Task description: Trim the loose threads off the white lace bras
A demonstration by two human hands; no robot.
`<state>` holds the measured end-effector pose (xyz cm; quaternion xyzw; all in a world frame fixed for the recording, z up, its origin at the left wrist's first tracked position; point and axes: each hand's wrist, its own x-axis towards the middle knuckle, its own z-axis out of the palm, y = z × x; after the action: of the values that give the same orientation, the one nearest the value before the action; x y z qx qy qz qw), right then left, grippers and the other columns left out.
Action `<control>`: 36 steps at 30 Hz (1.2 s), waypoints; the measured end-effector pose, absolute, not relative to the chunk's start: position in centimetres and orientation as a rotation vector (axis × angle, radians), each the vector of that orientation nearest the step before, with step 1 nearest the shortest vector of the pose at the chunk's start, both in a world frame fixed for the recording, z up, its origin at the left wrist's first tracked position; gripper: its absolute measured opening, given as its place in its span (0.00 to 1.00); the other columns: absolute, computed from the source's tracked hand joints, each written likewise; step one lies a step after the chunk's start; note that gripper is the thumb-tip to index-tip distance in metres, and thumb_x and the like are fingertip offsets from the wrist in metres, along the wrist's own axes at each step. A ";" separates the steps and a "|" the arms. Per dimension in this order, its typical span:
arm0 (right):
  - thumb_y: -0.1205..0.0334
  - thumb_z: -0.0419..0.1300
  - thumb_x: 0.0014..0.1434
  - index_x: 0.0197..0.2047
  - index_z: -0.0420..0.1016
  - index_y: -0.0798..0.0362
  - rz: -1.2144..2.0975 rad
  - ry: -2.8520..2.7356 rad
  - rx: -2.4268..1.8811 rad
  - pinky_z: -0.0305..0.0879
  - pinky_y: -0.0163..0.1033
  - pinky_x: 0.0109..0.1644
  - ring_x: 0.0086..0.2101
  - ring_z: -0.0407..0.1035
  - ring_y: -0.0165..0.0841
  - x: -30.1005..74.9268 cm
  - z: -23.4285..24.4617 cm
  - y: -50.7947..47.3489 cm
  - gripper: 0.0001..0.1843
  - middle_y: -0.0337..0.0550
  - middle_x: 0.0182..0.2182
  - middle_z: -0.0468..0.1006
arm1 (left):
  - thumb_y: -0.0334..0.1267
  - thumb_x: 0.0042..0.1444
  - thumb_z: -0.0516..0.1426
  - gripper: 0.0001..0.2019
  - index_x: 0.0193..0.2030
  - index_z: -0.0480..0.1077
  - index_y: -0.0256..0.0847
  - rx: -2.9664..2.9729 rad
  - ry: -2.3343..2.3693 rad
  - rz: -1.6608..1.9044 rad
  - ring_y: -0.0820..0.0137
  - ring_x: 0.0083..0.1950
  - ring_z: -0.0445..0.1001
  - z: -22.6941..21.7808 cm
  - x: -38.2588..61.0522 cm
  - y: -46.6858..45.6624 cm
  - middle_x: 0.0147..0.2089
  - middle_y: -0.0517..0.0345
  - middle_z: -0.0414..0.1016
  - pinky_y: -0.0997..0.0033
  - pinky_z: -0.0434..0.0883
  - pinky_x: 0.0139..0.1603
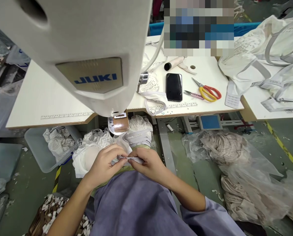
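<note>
My left hand and my right hand meet over my lap, both pinched on a narrow white strap of a white lace garment. The garment lies bunched on my lap in front of the hands, under the head of a cream sewing machine marked JUKI. A roll of brown tape sits just beyond the hands, below the machine.
The white table carries a black phone, red and yellow scissors, a cardboard tube and piled pale garments at right. On the floor: a plastic bin of lace at left, clear bags of beige pieces at right.
</note>
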<state>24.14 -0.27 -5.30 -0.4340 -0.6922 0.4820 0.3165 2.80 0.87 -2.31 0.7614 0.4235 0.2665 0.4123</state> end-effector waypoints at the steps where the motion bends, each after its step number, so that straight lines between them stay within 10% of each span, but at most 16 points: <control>1: 0.61 0.60 0.65 0.38 0.78 0.50 1.264 -1.822 -1.143 0.61 0.35 0.34 0.31 0.72 0.32 24.1 -5.3 -0.3 0.05 0.40 0.31 0.79 | 0.37 0.68 0.56 0.06 0.42 0.75 0.44 1.918 1.050 0.676 0.65 0.42 0.75 -2.3 2.8 0.9 0.40 0.53 0.76 0.67 0.71 0.43; 12: 0.51 0.65 0.60 0.31 0.73 0.52 1.696 -1.394 -1.149 0.55 0.34 0.31 0.27 0.60 0.28 23.2 -5.7 0.4 0.14 0.35 0.25 0.69 | 0.43 0.61 0.62 0.08 0.38 0.73 0.40 1.080 1.091 0.667 0.67 0.37 0.72 -4.5 4.0 0.7 0.36 0.57 0.73 0.69 0.69 0.39; 22: 0.43 0.70 0.54 0.34 0.67 0.51 1.956 -0.765 -1.049 0.54 0.33 0.29 0.24 0.55 0.26 22.5 -7.9 0.8 0.22 0.32 0.24 0.65 | 0.50 0.63 0.61 0.15 0.52 0.76 0.45 1.258 1.314 0.787 0.55 0.64 0.69 -8.2 4.5 -3.0 0.60 0.47 0.75 0.55 0.64 0.67; 29: 0.41 0.61 0.63 0.40 0.73 0.52 1.682 -1.460 -0.951 0.63 0.33 0.36 0.31 0.67 0.29 23.1 -9.0 0.5 0.20 0.37 0.32 0.74 | 0.53 0.47 0.71 0.26 0.50 0.78 0.41 0.372 1.216 1.025 0.54 0.58 0.76 -10.4 7.4 -2.2 0.53 0.49 0.81 0.62 0.73 0.60; 33: 0.54 0.63 0.63 0.38 0.81 0.47 0.911 -1.963 -1.608 0.69 0.34 0.42 0.36 0.74 0.32 31.5 -8.2 6.0 0.08 0.37 0.35 0.81 | 0.49 0.41 0.75 0.23 0.41 0.79 0.39 0.370 1.236 1.019 0.61 0.46 0.79 -8.6 7.0 -0.4 0.41 0.54 0.82 0.72 0.77 0.44; 36: 0.62 0.46 0.71 0.56 0.75 0.55 0.450 -1.702 -2.049 0.66 0.46 0.57 0.53 0.70 0.43 40.1 -6.7 13.3 0.20 0.57 0.55 0.77 | 0.50 0.38 0.76 0.24 0.37 0.79 0.38 0.372 1.231 0.979 0.65 0.36 0.77 -7.7 6.2 0.3 0.33 0.58 0.79 0.74 0.75 0.35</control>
<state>40.12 13.27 -6.65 -0.7402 -0.6148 0.1624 0.2186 6.18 0.30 -7.74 0.1665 0.5507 0.4377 0.6909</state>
